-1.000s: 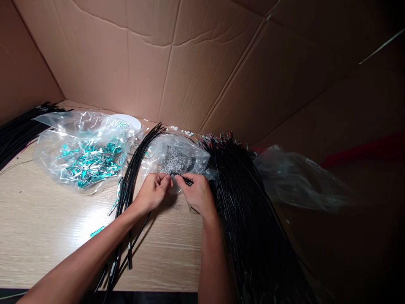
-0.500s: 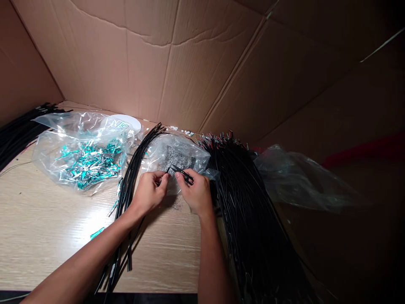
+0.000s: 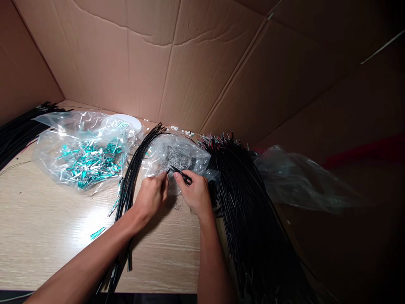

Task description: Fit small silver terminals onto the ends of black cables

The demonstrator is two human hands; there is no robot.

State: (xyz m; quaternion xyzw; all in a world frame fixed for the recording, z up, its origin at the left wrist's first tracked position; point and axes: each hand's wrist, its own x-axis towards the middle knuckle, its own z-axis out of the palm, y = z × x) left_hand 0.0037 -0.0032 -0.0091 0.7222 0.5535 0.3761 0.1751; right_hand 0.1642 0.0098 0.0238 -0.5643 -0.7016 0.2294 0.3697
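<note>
- The right hand (image 3: pixel 196 195) pinches the end of a thin black cable (image 3: pixel 181 174) between thumb and forefinger; the cable tip points up and left, toward the other hand.
- The left hand (image 3: pixel 152 196) is curled, its fingertips drawn narrowly together just beside the cable tip. Whether they grip a small part cannot be told at this size.
- Both hands rest at the near edge of a clear bag of small grey metal parts (image 3: pixel 176 156), which lies between two cable bundles.
- A slim bundle of black cables (image 3: pixel 130 185) runs beneath the left forearm toward the near table edge.
- A large bundle of black cables (image 3: pixel 253 211), its far ends showing red and pale tips, lies just to the right of the right wrist.
- A clear bag of teal parts (image 3: pixel 85 162) sits to the left, with a few loose teal pieces (image 3: pixel 97 232) on the surface near it.
- A white round lid (image 3: pixel 129 121) lies behind that bag; an empty-looking crumpled clear bag (image 3: pixel 300 179) lies to the far right, in shadow.
- The surface is a pale wood-grain table (image 3: pixel 47 228), brightly lit at the left. Creased cardboard panels (image 3: pixel 177 59) stand around it on three sides. More black cables (image 3: pixel 19 126) lie at the far left edge.
- Against the frame one second before, the left hand has turned palm down and closed in on the cable tip. The right hand has shifted slightly, and the cable tip is now raised. The bags and bundles have not moved.
</note>
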